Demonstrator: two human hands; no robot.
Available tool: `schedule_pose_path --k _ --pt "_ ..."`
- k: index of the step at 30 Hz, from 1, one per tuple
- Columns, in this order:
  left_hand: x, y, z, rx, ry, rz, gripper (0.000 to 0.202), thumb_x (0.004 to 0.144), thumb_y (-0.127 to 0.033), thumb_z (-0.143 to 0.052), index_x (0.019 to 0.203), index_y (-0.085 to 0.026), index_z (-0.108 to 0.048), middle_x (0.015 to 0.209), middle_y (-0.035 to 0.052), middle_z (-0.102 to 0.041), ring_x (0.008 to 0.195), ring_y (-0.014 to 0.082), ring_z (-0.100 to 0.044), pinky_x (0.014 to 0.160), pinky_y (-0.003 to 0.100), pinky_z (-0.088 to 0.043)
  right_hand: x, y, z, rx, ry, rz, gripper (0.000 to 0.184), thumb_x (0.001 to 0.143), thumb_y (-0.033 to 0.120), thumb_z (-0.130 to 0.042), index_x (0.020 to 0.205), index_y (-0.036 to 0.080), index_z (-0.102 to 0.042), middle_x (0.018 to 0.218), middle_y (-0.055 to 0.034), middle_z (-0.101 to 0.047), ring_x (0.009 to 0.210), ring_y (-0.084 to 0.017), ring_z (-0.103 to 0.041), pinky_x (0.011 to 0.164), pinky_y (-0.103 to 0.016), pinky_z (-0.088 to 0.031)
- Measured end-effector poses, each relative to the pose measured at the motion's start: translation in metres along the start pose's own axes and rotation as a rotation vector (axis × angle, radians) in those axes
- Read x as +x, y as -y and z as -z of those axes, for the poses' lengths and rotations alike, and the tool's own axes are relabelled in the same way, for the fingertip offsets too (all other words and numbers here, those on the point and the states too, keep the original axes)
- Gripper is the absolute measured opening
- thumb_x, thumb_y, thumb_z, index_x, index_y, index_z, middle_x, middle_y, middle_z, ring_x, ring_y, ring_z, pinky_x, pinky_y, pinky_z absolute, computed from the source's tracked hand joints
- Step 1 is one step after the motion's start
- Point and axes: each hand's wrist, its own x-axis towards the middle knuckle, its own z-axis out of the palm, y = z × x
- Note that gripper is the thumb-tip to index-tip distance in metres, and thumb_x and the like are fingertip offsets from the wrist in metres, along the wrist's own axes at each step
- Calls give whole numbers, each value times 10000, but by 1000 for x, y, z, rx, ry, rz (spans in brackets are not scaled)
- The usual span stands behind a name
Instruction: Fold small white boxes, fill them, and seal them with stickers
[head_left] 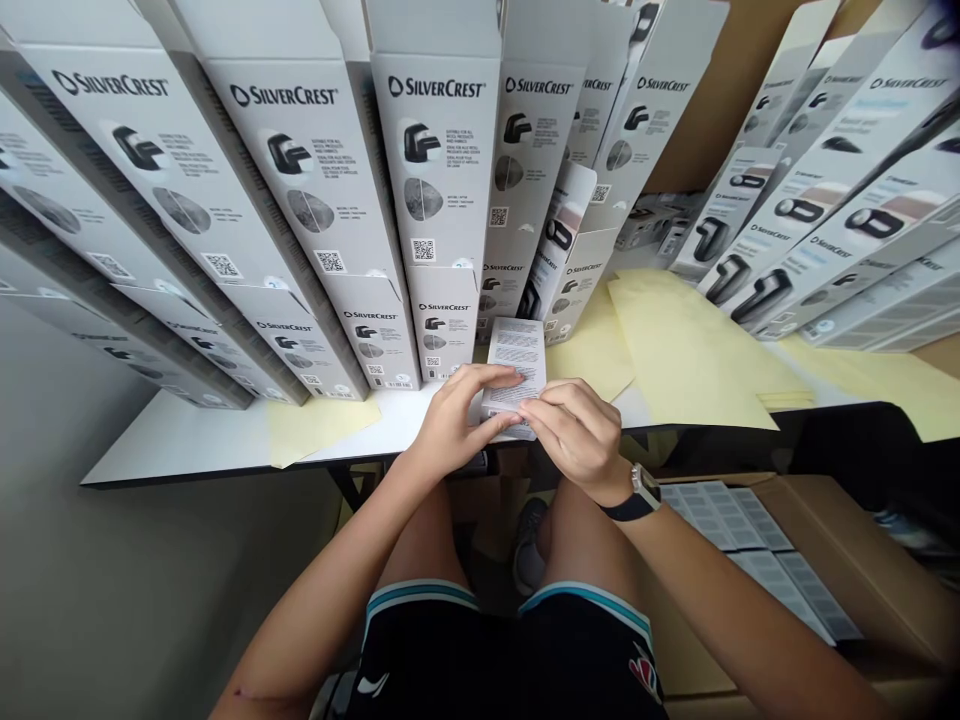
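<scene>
left hand (454, 420) and right hand (574, 437) clamped on folded white leaflet (516, 365), frame center; silvercrest boxes (300, 170) standing upper left.

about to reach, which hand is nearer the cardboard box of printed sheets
Right hand, up beside the cardboard box; the left hand lies farther off, beyond the right hand.

A white table (172, 450) — rows of SilverCrest boxes (300, 180), pale yellow sheets (690, 350) — carries it all.
</scene>
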Motion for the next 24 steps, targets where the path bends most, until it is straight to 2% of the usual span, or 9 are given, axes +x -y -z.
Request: schedule_pose_path --k 4,9,12,15,17,20,24 --pt "1 -1 0 5 -6 -9 445 872 -307 -745 1269 -212 -567 1203 68 -710 1152 199 -627 993 348 -506 4 4 3 -45 10 41 146 892 85 -620 959 205 -669 819 -66 -594 844 -177 -582 726 -306 -535" --pt "0 0 1 31 4 -14 375 890 -274 -721 1240 -203 -610 1218 75 -698 1189 210 -610 1030 374 -501 2 6 6 -80 51 46 95 881 99 -650 900 189 -671 849 -74 -584 877 -179 -575 739 -302 -545" --pt "0 0 1 31 18 -7 372 892 -293 -717 1238 -207 -610 1229 82 -698 1224 225 -595 1057 407 -488 -2 5 8 -76 83 27 93 885 138 -652 943 202 -686 885 -80 -587 906 -187 -576 766 -320 -554" --pt "-1 -1 3 31 47 0 399 887 -292 -720 1257 -210 -598 1252 85 -686 1249 230 -576 1075 414 -475 -4 5 10 -30 98 17 156 863 244 -693 1009 189 -685 932 -102 -586 938 -219 -574 786 -370 -561" --pt "-1 -2 4 20 71 0 418 888 -275 -713 1281 -211 -586 1279 87 -671 1266 231 -562 1091 419 -464 -2 7 11 42 102 -31 202 865 280 -695 1033 169 -682 948 -113 -589 936 -228 -574 790 -391 -555" --pt "-1 -3 5 10 84 -5 423 898 -257 -692 1302 -215 -573 1304 94 -654 1275 238 -557 1101 434 -458 3 10 10 115 91 -163 134 913 226 -638 1020 171 -696 907 -95 -602 885 -206 -563 775 -375 -530" --pt "-1 -3 5 30 71 -5 409 902 -250 -684 1295 -211 -580 1290 99 -659 1264 239 -566 1085 433 -469 7 13 2 36 89 -204 117 940 218 -614 890 180 -713 824 -71 -561 828 -184 -517 755 -351 -494"
